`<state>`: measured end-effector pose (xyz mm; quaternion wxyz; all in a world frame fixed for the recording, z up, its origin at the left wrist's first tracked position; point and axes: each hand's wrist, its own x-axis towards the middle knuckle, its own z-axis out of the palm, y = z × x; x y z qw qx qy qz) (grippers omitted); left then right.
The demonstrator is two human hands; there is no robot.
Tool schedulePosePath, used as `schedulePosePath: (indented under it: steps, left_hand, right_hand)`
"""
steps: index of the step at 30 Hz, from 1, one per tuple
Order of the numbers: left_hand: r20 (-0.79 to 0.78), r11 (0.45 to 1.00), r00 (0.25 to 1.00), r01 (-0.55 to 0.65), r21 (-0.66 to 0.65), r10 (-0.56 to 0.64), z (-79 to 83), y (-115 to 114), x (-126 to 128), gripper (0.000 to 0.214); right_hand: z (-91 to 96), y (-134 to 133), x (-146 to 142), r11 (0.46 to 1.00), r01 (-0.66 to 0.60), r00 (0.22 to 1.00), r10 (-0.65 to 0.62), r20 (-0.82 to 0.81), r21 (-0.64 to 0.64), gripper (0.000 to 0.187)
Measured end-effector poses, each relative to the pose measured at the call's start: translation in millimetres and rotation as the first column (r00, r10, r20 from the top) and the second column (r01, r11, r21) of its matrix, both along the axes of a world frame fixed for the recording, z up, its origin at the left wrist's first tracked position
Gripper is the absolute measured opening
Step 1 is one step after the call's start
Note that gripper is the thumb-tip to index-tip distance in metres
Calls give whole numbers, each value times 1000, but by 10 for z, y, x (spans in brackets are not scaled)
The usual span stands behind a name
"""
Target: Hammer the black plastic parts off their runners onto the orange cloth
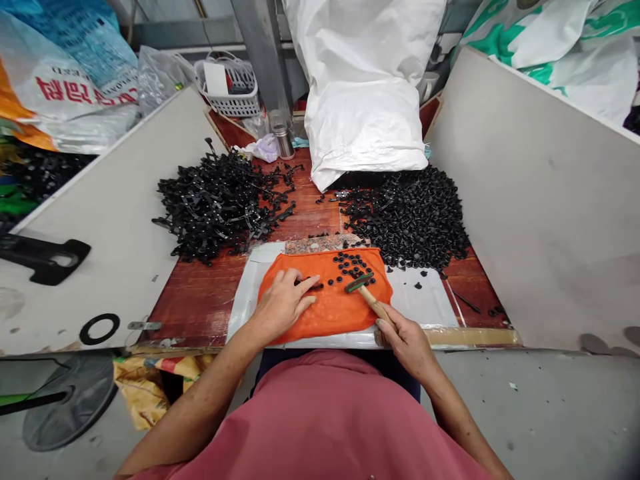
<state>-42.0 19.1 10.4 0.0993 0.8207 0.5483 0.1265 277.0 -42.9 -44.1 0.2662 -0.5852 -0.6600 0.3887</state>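
Observation:
My right hand (411, 343) is wrapped round the wooden handle of a small hammer (369, 297). The hammer's dark green head is over the orange cloth (290, 327), beside a cluster of small round black caps (345, 263). My left hand (283, 300) rests at the left of the cloth, its fingers bent over a narrow black plastic part (317, 287). One end of that part shows past the fingertips; the rest is hidden beneath them.
A heap of long black plastic parts (215, 200) lies left, and a heap of small black caps (425, 213) right. A white sack (365, 113) stands behind. Grey side panels (540, 200) border the bench. A metal flask (284, 139) and white basket (233, 100) are at the back left.

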Motion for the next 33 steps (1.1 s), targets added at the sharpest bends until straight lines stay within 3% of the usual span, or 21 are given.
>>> schedulePosePath:
  steps: [2, 6, 8, 12, 14, 18, 23, 27, 29, 33]
  left_hand:
    - [-63, 1000, 998, 13, 3, -13, 67, -4, -71, 39]
    - [-164, 978, 964, -207, 26, 209, 240, 21, -257, 31]
    - [-181, 973, 957, -231, 4, 227, 280, 21, -291, 28]
    - [-140, 999, 990, -1, 32, 6, 202, 24, -169, 33]
    - [-161, 991, 979, 124, -41, -129, 108, 54, -68, 36]
    - [-235, 963, 942, 198, -183, -238, -62, 107, 53, 36]
    - [-139, 996, 990, 9, -84, -21, -115, 60, 46, 34]
    - [216, 983, 970, -78, -164, 114, -113, 78, 84, 28]
    - [412, 947, 893, -45, -319, 181, -123, 122, 137, 22]
    - [615, 768, 647, 69, -636, 451, -125, 199, 246, 27]
  right_hand:
    - [-7, 2, 6, 1000, 15, 1000, -15, -7, 14, 47]
    - [-26, 1, 14, 998, 38, 999, -38, -13, 43, 48]
    - [-33, 0, 14, 998, 33, 999, -33, -4, 46, 48]
    - [-23, 0, 3, 999, 26, 999, -28, 37, 31, 47]
    - [-5, 3, -5, 999, 22, 998, -24, 53, 26, 47]
    - [23, 4, -18, 999, 6, 998, -8, 57, 40, 46]
    - [11, -9, -17, 999, 33, 997, -34, 63, 13, 47]
    - [21, -6, -13, 1000, 14, 998, -14, 59, 16, 47]
    - [36, -5, -17, 1000, -8, 999, 7, 53, 25, 47]
    - [63, -13, -39, 1000, -13, 997, 12, 70, 21, 47]
